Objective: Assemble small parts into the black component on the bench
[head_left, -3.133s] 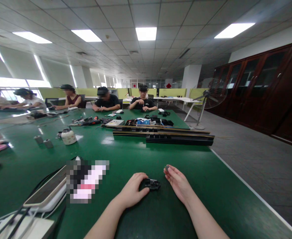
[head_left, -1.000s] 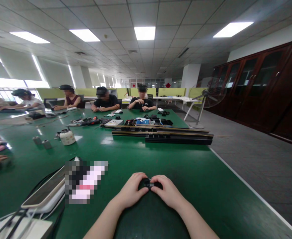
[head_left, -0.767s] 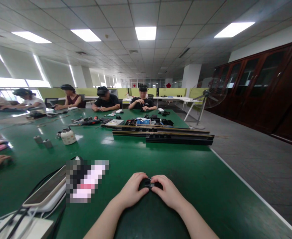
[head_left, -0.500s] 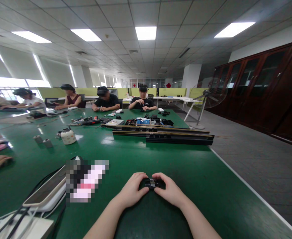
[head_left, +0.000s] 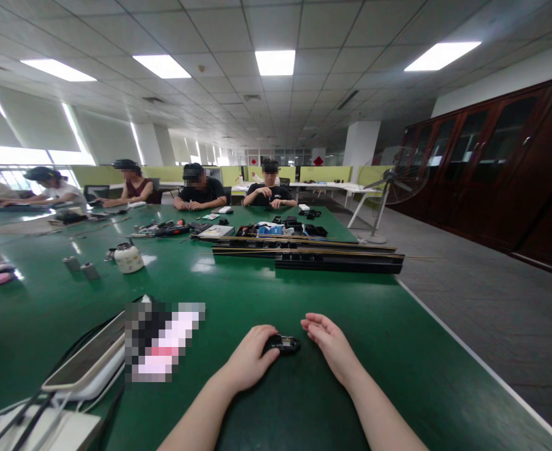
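Observation:
A small black device [head_left: 287, 344] with a lighter part in its middle lies low over the green table in front of me. My left hand [head_left: 254, 352] grips its left end between thumb and fingers, which hide that end. Its exact kind is too small to make out. Just to the right, my right hand [head_left: 328, 341] is raised a little, fingers stretched and apart from the device, with nothing in it.
To my left lie a phone on a white power bank [head_left: 90, 354], cables and a pixelated item [head_left: 170, 344]. Farther off stand a white jar [head_left: 128, 258] and two grey cylinders [head_left: 88, 270]. Long black rails [head_left: 339, 263] with thin rods cross the table ahead. Several people sit beyond.
My right hand has let go of the black device and moved right, its fingers opening. My left hand keeps its hold. Another person's hand at the left edge has gone from view.

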`<state>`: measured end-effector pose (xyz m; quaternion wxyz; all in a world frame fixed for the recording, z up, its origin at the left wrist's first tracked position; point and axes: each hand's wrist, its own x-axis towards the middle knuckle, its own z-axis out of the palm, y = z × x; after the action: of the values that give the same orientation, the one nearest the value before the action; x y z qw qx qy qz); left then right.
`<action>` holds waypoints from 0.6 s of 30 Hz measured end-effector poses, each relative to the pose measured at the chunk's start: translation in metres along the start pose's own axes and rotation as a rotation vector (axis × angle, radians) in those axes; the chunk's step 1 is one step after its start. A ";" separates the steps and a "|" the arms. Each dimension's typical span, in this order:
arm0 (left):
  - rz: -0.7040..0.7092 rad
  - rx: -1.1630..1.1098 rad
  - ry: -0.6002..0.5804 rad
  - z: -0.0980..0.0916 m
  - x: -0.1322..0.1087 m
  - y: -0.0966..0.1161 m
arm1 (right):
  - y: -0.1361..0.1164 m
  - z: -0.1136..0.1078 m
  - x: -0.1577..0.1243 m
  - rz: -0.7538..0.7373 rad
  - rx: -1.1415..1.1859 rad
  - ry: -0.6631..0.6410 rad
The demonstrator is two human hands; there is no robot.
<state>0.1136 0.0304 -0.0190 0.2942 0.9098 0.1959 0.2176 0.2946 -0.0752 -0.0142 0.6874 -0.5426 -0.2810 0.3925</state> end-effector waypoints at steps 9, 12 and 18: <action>0.001 0.012 -0.005 -0.001 0.000 0.000 | -0.004 0.002 -0.001 0.060 0.162 0.021; -0.001 -0.006 -0.004 -0.001 0.000 -0.001 | -0.005 0.001 -0.001 0.065 0.181 0.026; -0.035 -0.057 -0.016 -0.001 -0.002 0.001 | -0.006 0.001 -0.001 0.075 0.198 0.034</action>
<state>0.1116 0.0296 -0.0180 0.3255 0.8991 0.2032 0.2109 0.2949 -0.0759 -0.0083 0.7271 -0.4889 -0.2086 0.4346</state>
